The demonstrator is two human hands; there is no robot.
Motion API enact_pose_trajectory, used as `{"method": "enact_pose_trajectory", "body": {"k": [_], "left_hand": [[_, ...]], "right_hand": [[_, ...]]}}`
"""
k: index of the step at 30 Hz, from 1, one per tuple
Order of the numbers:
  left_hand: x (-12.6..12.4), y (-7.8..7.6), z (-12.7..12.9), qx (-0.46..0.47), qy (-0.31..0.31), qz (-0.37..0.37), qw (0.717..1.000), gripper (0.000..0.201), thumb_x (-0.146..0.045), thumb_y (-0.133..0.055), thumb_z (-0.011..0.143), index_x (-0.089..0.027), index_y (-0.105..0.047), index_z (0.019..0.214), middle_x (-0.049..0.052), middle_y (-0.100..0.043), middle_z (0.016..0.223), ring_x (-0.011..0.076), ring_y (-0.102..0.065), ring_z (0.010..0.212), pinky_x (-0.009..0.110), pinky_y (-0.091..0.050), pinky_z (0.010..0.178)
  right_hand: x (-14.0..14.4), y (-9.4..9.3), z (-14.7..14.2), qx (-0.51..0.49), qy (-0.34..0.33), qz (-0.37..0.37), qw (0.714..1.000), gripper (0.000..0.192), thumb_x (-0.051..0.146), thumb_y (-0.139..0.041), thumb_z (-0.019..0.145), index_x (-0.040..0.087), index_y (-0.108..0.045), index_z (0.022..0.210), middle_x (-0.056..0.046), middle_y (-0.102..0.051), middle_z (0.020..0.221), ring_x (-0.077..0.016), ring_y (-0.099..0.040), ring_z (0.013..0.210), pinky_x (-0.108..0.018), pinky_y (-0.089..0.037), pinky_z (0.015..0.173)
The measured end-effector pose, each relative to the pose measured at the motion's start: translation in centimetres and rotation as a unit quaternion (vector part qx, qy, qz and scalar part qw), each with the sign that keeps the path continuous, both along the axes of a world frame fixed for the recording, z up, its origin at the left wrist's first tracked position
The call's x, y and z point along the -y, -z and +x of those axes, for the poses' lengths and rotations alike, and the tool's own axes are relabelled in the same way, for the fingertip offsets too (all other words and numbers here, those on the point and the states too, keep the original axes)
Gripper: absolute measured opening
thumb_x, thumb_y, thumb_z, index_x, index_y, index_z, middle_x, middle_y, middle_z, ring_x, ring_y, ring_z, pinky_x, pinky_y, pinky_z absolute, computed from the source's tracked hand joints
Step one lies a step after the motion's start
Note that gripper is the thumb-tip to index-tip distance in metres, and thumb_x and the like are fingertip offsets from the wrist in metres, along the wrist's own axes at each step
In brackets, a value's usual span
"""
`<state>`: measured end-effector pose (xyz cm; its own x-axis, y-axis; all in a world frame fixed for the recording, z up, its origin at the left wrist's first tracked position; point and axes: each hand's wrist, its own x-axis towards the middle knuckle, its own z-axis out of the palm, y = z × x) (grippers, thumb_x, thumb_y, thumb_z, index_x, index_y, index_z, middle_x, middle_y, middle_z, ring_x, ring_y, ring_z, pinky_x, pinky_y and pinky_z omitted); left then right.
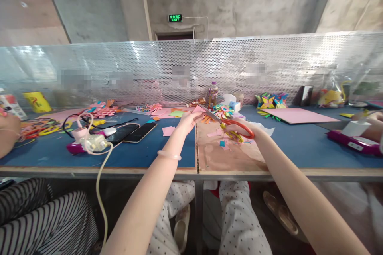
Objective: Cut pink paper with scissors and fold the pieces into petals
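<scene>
Orange-handled scissors (237, 124) are in my right hand (247, 127), with fingers closed round the handles. Their blades point left and away, toward a small piece of pink paper (198, 109). My left hand (190, 120) pinches that paper just left of the blade tips. Whether the blades touch the paper I cannot tell. Below the scissors, pink paper scraps (216, 133) and a small blue scrap (222, 143) lie on a bare brown board (209, 159). Another yellow-handled tool (236, 137) lies among the scraps, partly hidden by my right hand.
Left are two phones (140, 132) and a power strip (74, 148) with cables. Behind my hands stand a bottle (213, 93) and a folded paper flower (223, 110). A pink sheet (302, 114) lies right. Other people's hands (374, 123) show at both sides. A perforated metal screen (119, 71) closes the back.
</scene>
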<state>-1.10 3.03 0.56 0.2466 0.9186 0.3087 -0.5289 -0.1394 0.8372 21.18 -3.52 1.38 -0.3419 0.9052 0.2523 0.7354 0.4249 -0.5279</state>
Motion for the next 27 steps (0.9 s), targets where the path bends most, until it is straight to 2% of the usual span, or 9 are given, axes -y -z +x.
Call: {"method": "enact_pose_trajectory", "body": {"k": [4, 8, 17, 27], "left_hand": [[-0.1, 0.1, 0.1, 0.001, -0.006, -0.013, 1.000, 0.010, -0.001, -0.062, 0.065, -0.005, -0.066, 0.073, 0.012, -0.070, 0.082, 0.0193, -0.066, 0.082, 0.034, -0.047, 0.091], [-0.4, 0.2, 0.1, 0.004, -0.004, -0.013, 1.000, 0.010, 0.000, -0.061, 0.065, -0.004, -0.066, 0.073, 0.013, -0.070, 0.083, 0.0194, -0.066, 0.083, 0.034, -0.047, 0.091], [-0.9, 0.5, 0.0, 0.003, 0.012, -0.008, 1.000, 0.013, -0.001, -0.062, 0.064, -0.005, -0.067, 0.076, 0.013, -0.069, 0.087, 0.0204, -0.065, 0.088, 0.034, -0.046, 0.093], [-0.7, 0.5, 0.2, -0.013, 0.007, -0.021, 1.000, 0.014, 0.002, -0.061, 0.065, -0.005, -0.067, 0.075, 0.013, -0.070, 0.087, 0.0201, -0.064, 0.091, 0.033, -0.046, 0.093]], "right_hand": [[-0.3, 0.1, 0.2, -0.014, -0.017, -0.074, 0.997, 0.023, 0.031, -0.045, 0.071, 0.018, -0.053, 0.054, -0.002, -0.059, 0.050, -0.0142, -0.052, 0.046, -0.024, -0.039, 0.045], [-0.8, 0.5, 0.5, -0.041, -0.042, -0.113, 0.992, 0.022, 0.032, -0.046, 0.071, 0.017, -0.050, 0.054, -0.001, -0.058, 0.051, -0.0132, -0.051, 0.044, -0.024, -0.038, 0.043], [-1.4, 1.2, 0.8, -0.041, -0.019, -0.113, 0.993, 0.023, 0.033, -0.048, 0.071, 0.017, -0.049, 0.055, -0.001, -0.058, 0.050, -0.0119, -0.051, 0.042, -0.022, -0.037, 0.041], [-0.9, 0.8, 0.1, -0.054, 0.003, -0.106, 0.993, 0.018, 0.027, -0.048, 0.069, 0.016, -0.046, 0.054, 0.000, -0.052, 0.046, -0.0095, -0.047, 0.038, -0.020, -0.032, 0.037]]}}
